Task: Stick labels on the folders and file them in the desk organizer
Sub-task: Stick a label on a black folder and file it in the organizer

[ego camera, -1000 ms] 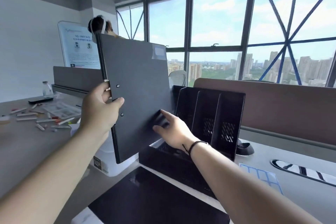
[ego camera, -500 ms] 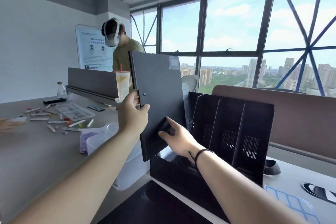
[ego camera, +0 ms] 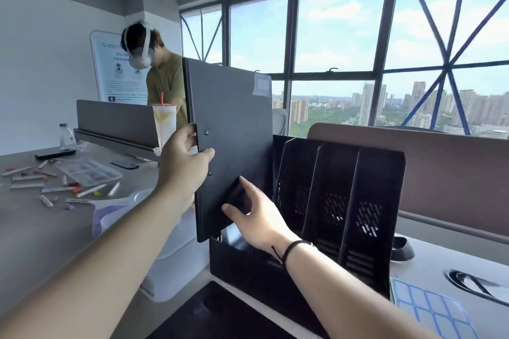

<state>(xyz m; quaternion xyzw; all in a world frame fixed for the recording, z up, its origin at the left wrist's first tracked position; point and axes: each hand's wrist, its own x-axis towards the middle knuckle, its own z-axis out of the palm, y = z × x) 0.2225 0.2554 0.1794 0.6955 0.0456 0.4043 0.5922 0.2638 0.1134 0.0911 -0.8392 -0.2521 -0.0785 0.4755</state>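
The black folder [ego camera: 234, 129] stands upright over the leftmost slot of the desk organizer [ego camera: 338, 201], a pale label [ego camera: 261, 85] at its top corner. The left hand [ego camera: 184, 168] grips its spine edge; the right hand [ego camera: 256, 217] presses fingers against its lower face (a label sheet [ego camera: 429, 308] lies nearby).

A dark grey folder [ego camera: 234, 129] stood upright, tilted slightly, its lower end entering the leftmost compartment of the black desk organizer [ego camera: 355, 217]. A pale label [ego camera: 261, 85] with a blue border was stuck near the folder's upper right corner. The organizer had slanted dividers with perforated panels, and its other compartments held nothing visible. A sheet of blue-edged labels [ego camera: 432, 311] lay flat just beside the organizer's right end.
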